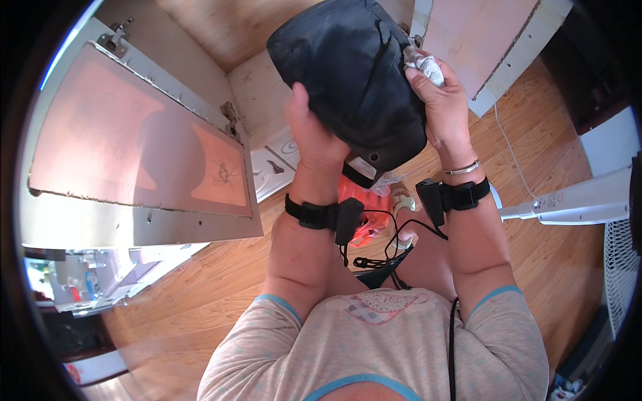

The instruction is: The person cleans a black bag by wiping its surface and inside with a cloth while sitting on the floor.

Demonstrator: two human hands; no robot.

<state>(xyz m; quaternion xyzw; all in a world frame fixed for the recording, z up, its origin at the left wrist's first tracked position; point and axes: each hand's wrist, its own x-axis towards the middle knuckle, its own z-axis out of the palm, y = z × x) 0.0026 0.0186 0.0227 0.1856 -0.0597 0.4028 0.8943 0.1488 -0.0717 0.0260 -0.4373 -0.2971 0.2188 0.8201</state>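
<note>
Both my hands hold up a black bag (351,80) of smooth, creased material in front of the open cabinet. Its lower end carries a strap or handle and a small round eyelet. My left hand (313,128) supports the bag's left lower side, thumb upright along it, the other fingers hidden behind or under it. A crumpled whitish cloth (425,67) is pinched in my right hand (446,100), against the bag's right edge. I cannot tell whether the right fingers also grip the bag itself.
Cabinet doors stand open at left (135,145) and right (481,40). Below the bag, a red plastic bag (363,205) lies on the wood-look floor (200,290). A white electric fan (587,198) stands at right, with a pale cable (511,145) nearby. Black cords (383,260) hang between my wrist straps.
</note>
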